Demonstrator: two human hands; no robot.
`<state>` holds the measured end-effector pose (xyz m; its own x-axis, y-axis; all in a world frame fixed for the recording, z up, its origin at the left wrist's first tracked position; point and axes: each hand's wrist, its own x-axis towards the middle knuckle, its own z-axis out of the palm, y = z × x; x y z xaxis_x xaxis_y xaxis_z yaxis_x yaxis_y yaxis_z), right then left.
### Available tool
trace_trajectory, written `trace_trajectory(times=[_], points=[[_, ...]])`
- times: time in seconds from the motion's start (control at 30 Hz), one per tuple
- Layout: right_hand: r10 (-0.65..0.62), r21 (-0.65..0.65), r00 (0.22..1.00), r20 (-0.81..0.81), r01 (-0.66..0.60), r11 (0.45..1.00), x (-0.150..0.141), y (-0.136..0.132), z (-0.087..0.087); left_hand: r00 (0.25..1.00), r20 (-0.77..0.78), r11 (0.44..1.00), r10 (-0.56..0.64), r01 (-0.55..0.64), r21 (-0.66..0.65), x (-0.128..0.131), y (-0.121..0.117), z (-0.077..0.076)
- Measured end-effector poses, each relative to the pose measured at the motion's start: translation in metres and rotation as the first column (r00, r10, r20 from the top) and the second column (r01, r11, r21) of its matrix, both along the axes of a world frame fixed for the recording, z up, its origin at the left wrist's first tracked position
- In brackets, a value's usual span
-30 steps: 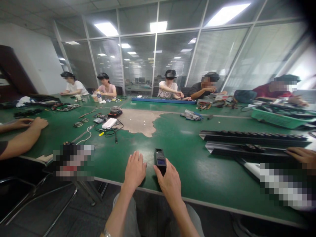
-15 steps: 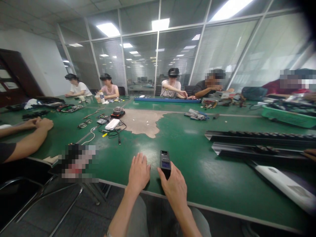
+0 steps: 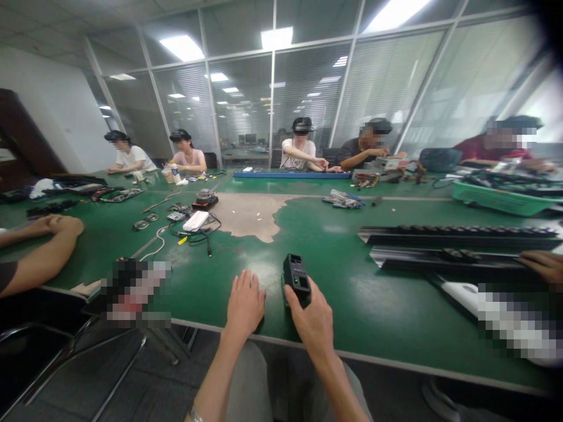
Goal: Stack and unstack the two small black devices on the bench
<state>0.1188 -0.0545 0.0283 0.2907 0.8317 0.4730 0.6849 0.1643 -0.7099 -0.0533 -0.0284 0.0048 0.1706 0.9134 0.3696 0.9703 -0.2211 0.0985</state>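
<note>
Our right hand [image 3: 314, 319] has a black handheld device [image 3: 296, 272] in its grip, the thumb along the left side and the fingers around the right, closed to the width of the casing. We see the device over the near part of the green worktop [image 3: 334, 281], its length pointing to the far side, with a small window towards its near end and a row of buttons beyond that. We cannot tell whether its underside touches the surface.

Our left hand [image 3: 245, 305] lies palm down just left of the device and apart from it, fingers stretched out flat towards the far side; its grip is loose, and we see nothing held in it.

Farther off and to the left, we find a white box [image 3: 196, 221] beside a black cable [image 3: 209, 243], with a pair of glasses [image 3: 145, 221] left of them. A bare brown patch [image 3: 248, 214] shows in the middle. To the right we have two dark rails [image 3: 466, 232] side by side, and past them a green basket [image 3: 492, 201] full of parts. A co-worker's hand [image 3: 543, 264] touches the nearer rail. Along the far side we see five people seated.
</note>
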Motion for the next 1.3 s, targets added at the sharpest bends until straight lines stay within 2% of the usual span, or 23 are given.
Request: trace_trajectory(times=[0.1,0.17,0.37,0.5,0.77,0.97,1.3], points=[[-0.059,0.019,0.998,-0.002,0.059,0.998,0.016,-0.001,0.009,1.0,0.001,1.0,-0.002,0.002,0.002,0.0,0.0,0.0],[-0.075,0.004,0.996,0.049,0.075,0.997,0.029,-0.001,0.008,1.0,0.001,1.0,0.001,-0.001,0.001,-0.001,0.0,0.0],[-0.074,-0.052,0.987,0.146,0.082,0.995,0.054,-0.003,-0.019,1.0,0.01,1.0,-0.003,0.003,-0.014,-0.001,-0.001,0.0],[-0.07,-0.015,0.976,0.205,0.074,0.997,0.053,-0.004,-0.029,1.0,0.009,1.0,-0.003,0.003,-0.019,-0.002,-0.001,0.0],[-0.056,-0.016,0.969,0.239,0.061,0.998,0.05,-0.009,-0.024,1.0,-0.002,1.0,-0.007,0.007,-0.009,-0.001,-0.002,0.002],[-0.129,-0.043,0.967,0.221,0.142,0.989,0.049,-0.008,-0.027,1.0,0.006,1.0,-0.01,0.01,-0.01,-0.001,-0.002,0.002],[-0.112,-0.071,0.967,0.228,0.131,0.989,0.052,-0.008,-0.028,1.0,0.002,1.0,-0.012,0.012,-0.02,-0.001,0.001,0.0]])
